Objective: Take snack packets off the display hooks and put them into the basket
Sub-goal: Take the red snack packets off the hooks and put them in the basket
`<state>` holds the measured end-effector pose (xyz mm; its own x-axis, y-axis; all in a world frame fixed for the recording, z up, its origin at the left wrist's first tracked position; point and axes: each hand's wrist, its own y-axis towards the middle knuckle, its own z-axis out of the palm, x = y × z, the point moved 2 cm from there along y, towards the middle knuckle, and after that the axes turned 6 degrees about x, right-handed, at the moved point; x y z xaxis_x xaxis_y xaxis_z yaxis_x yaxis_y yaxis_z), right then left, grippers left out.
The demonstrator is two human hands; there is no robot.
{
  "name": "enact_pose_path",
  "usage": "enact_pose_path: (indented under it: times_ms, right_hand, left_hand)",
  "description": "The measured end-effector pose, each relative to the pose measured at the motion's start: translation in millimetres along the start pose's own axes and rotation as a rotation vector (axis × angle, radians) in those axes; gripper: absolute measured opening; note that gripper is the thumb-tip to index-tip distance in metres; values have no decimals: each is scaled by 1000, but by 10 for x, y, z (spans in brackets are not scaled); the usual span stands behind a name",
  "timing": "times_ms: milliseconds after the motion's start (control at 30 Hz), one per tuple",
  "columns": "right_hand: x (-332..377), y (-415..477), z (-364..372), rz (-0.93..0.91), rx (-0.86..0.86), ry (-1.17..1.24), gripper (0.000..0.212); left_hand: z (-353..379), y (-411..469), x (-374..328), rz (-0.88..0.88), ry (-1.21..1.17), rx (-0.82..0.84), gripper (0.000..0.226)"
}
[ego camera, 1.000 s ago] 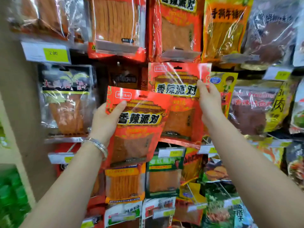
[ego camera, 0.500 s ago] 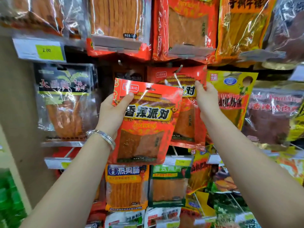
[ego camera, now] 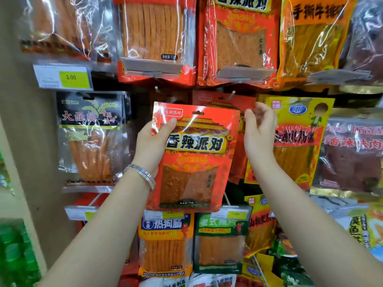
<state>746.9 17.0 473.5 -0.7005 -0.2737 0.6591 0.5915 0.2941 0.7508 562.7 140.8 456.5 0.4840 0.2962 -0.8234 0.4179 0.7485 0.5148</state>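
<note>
Left hand [ego camera: 153, 146] grips red packet [ego camera: 192, 162], thumb at 10 o'clock; right hand [ego camera: 259, 131] at 2 o'clock pinches hung packet [ego camera: 242, 100].

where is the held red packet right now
Head view, centre: the red packet is gripped at its upper left by the left hand, with the right hand beside its top right corner.

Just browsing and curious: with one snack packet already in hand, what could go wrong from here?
The right hand pinches a corner of the hanging red packet, still on its hook; an angled pull might snag or tear it. The left hand grips the held packet by one edge; it could slip.
</note>
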Motion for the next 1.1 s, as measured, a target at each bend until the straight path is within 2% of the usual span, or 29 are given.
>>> enact_pose_path:
  times_ms: [67,167,233,300,400,467,633,867,933,1100]
  right_hand:
    - [83,-33,17,103,99,181,17]
    - [122,-8,17,149,208,229,19]
    - [156,22,-55,120,148,223,23]
    - [188,78,-155,29,73,200,11]
    - [252,145,-270,-25,26,120,12]
    - [265,210,-312,-43,3,83,14]
    - [229,383,-306,-2,-13,49,40]
    - [100,518,-225,9,-47,-38,32]
    - [63,547,-176,-4,-62,-127,25]
    - [-51,511,39,-71,-43,-380,25]
  left_hand:
    - [74,12,0,3,-5,29,5]
    - [240,23,-14,-6,-14,74,15]
    - [341,37,-32,34,41,58,22]
    - [415,68,-73,135,133,49,31]
    - [517,94,-165,322,323,136,59]
    - [597,100,-201,403,501,193,68]
    - [790,112,-225,395,673,280,68]
    - [870,117,-204,413,650,274,69]
    - [863,126,-211,418,633,281,69]
    - [843,132,-209,414,632,297,68]
